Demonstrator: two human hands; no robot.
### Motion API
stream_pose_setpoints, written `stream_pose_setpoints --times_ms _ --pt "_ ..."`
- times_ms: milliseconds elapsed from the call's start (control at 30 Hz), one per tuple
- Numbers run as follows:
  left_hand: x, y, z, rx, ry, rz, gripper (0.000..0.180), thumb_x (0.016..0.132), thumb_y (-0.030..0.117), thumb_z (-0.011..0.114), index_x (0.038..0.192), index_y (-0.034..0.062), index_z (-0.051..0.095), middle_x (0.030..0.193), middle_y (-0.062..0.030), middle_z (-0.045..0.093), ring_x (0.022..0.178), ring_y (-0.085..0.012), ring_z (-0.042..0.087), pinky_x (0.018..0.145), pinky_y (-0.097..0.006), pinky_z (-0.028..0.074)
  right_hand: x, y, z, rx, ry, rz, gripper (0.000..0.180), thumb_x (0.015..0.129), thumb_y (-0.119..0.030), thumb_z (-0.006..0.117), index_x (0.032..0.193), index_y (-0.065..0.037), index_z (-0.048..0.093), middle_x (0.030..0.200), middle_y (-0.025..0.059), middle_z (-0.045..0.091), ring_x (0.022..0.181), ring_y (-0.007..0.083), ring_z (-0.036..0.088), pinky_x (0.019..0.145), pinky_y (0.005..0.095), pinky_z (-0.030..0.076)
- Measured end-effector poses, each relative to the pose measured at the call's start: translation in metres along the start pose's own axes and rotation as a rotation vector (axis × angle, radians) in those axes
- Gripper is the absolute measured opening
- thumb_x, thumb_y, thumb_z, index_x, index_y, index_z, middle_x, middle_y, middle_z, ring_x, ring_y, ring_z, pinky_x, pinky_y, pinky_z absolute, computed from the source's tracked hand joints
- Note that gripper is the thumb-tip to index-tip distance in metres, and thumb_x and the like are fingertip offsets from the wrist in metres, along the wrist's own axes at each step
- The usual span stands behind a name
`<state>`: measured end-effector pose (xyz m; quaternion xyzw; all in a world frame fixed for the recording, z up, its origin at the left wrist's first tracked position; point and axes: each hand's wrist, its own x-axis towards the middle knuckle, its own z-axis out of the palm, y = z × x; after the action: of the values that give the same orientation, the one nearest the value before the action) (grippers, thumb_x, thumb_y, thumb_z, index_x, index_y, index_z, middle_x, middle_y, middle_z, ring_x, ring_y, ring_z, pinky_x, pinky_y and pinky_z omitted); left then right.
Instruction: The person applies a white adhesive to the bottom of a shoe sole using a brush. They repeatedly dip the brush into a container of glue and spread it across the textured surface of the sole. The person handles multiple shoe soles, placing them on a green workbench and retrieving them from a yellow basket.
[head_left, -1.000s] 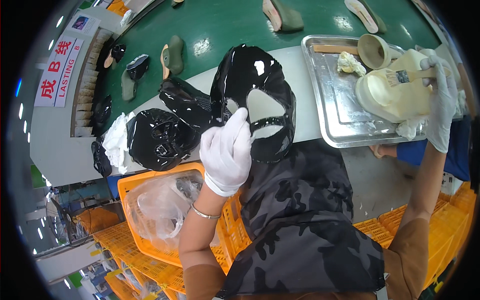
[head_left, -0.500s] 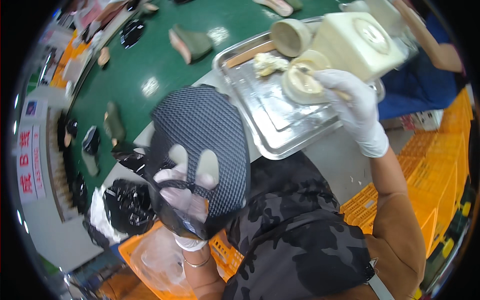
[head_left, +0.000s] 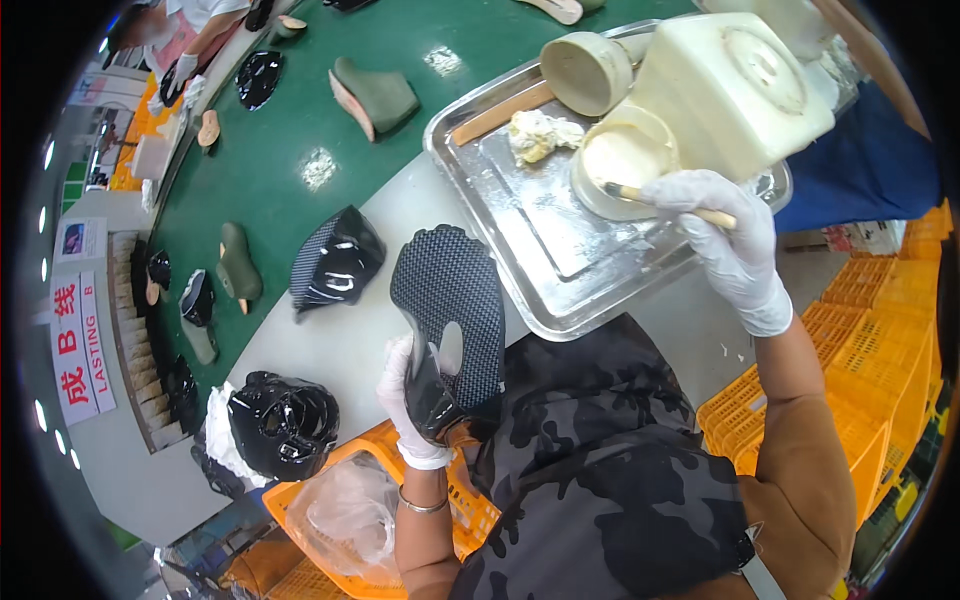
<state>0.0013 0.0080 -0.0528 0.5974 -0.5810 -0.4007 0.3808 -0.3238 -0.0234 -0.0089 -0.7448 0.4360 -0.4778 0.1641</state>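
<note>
My left hand (head_left: pixel 402 405), gloved in white, grips a black shoe upper (head_left: pixel 448 290) along its left edge and lower end. The woven grey-black face of the upper is turned up, and an oval opening shows in it. In my gloved right hand (head_left: pixel 732 235) is a small brush (head_left: pixel 716 216) with a light wooden handle. Its dark bristles are over the near right part of a round tub (head_left: pixel 592 190) of white paste, which looks like glue. The tub rests on a metal tray (head_left: pixel 560 328). A glossy black upper (head_left: pixel 340 258) lies left of the held one.
A large cream jug (head_left: pixel 690 90), an empty-looking cup (head_left: pixel 575 75), a wooden stick (head_left: pixel 500 115) and a crumpled lump (head_left: pixel 543 135) share the tray. Green shoe lasts (head_left: pixel 375 95) stand on the green surface (head_left: pixel 400 30). Glossy black uppers (head_left: pixel 285 425) lie left. Orange crates (head_left: pixel 850 350) stand right; another person's arm (head_left: pixel 885 70) is beyond.
The held upper has turned and narrowed in view, uncovering the glossy upper on the left. My right hand has shifted slightly right and down, with the brush farther out of the tub's middle.
</note>
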Motion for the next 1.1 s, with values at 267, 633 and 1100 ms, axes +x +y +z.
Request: stream_pose_setpoints --times_ms 267,633,1100 --pt "0.003 0.037 -0.026 -0.542 0.037 -0.388 0.028 0.087 0.013 0.050 0.113 0.0025 0.046 0.088 -0.0099 0.055 0.074 -0.0189 0.056 0.067 -0.031 0.049 -0.009 0.010 0.001 0.217 0.259 0.009 0.016 0.093 -0.011 0.044 0.100 0.002 0.050 0.093 0.0133 0.061 0.074 0.0124 0.057 0.066 0.0226 0.047" --pt "0.040 0.056 0.025 -1.225 -0.879 -0.806 0.034 0.081 -0.005 0.039 0.112 0.0050 0.050 0.049 -0.0013 0.031 0.036 -0.0130 0.030 0.037 -0.025 0.029 0.044 -0.013 -0.013 0.363 0.140 0.040 0.036 0.085 -0.036 0.056 0.094 -0.001 0.055 0.083 0.0153 0.062 0.068 0.0192 0.061 0.061 0.0267 0.050" --pt "0.046 0.062 0.060 -0.948 -1.042 -0.909 0.022 0.085 0.008 0.037 0.066 0.0034 0.048 0.048 -0.0025 0.037 0.035 -0.0139 0.035 0.036 -0.026 0.029 0.056 -0.030 -0.018 -0.117 -0.119 -0.314 0.018 0.080 -0.020 0.061 0.089 -0.005 0.059 0.084 0.0053 0.062 0.068 0.0140 0.060 0.059 0.0268 0.048"
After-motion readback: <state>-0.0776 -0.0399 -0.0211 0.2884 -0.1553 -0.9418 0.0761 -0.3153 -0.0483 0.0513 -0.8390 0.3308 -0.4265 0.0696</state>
